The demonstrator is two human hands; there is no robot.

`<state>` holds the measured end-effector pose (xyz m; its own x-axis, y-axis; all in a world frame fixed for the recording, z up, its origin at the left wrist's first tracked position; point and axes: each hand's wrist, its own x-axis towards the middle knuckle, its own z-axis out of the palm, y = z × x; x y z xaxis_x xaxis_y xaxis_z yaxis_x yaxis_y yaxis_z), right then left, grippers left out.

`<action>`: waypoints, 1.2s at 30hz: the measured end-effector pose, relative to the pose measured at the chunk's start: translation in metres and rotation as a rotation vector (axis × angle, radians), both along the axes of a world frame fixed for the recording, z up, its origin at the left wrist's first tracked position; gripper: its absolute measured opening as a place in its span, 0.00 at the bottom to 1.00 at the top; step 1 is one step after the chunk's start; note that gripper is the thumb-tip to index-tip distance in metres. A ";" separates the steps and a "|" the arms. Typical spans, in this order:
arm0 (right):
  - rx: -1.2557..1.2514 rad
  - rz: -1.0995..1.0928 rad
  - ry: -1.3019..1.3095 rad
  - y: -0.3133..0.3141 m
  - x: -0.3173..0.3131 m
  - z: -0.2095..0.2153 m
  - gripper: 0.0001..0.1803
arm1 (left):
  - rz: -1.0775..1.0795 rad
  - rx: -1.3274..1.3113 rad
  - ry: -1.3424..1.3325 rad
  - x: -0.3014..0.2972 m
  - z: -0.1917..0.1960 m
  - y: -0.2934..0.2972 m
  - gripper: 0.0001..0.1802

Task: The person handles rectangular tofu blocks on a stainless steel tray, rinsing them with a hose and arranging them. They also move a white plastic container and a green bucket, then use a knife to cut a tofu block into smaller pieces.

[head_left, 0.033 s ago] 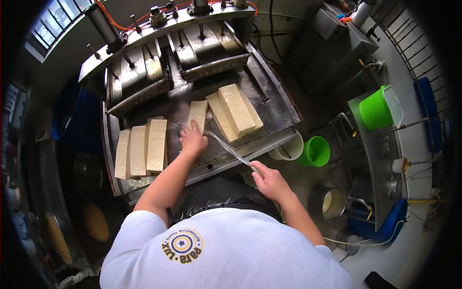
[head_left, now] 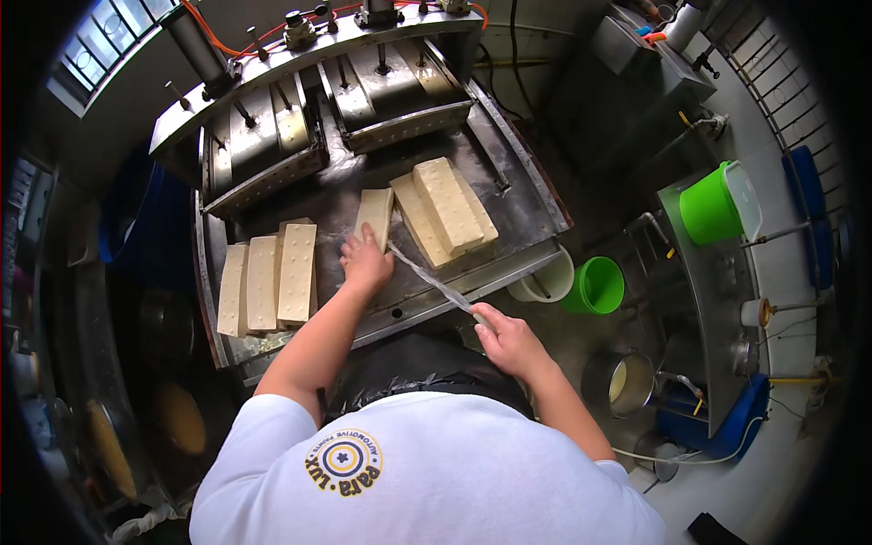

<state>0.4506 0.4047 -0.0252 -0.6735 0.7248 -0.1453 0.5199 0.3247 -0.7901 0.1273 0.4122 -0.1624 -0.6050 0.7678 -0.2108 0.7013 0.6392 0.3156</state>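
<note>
My left hand (head_left: 368,263) holds the near end of a pale tofu block (head_left: 374,211) on the metal press table, fingers over its top. In my right hand (head_left: 510,341), closed round the handle, is a long knife (head_left: 436,283). Its blade points left and away, with the tip at the block's near right corner beside my left fingers. Just right of it are more tofu blocks (head_left: 445,204), one lying on top of others, their faces dotted with small bumps. Several upright-lying tofu blocks (head_left: 263,282) lean side by side at the table's left edge.
Behind the blocks stands a steel press (head_left: 400,132) with perforated boxes and rods. The table's raised front edge (head_left: 481,295) has a drain hole. Right of the table are a white bucket (head_left: 549,277), a green bucket (head_left: 599,284) and a metal pot (head_left: 627,381).
The knife blade has turned slightly, so it looks narrower, and its tip sits a little closer to the block. Both hands stay nearly in place.
</note>
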 end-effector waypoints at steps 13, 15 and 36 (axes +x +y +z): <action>-0.075 0.070 -0.029 0.001 -0.009 0.003 0.19 | -0.360 0.289 0.411 -0.019 -0.022 -0.114 0.31; -0.036 0.091 0.007 0.003 -0.011 -0.002 0.19 | -0.354 0.326 0.395 -0.010 -0.024 -0.117 0.25; -0.036 -0.153 -0.048 -0.012 0.017 0.004 0.18 | -0.211 0.455 -0.150 0.055 0.009 0.038 0.32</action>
<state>0.4678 0.3929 -0.0211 -0.5474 0.8121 -0.2023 0.5987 0.2110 -0.7727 0.1822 0.4503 -0.1532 -0.4155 0.9041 0.0999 0.7259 0.2635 0.6353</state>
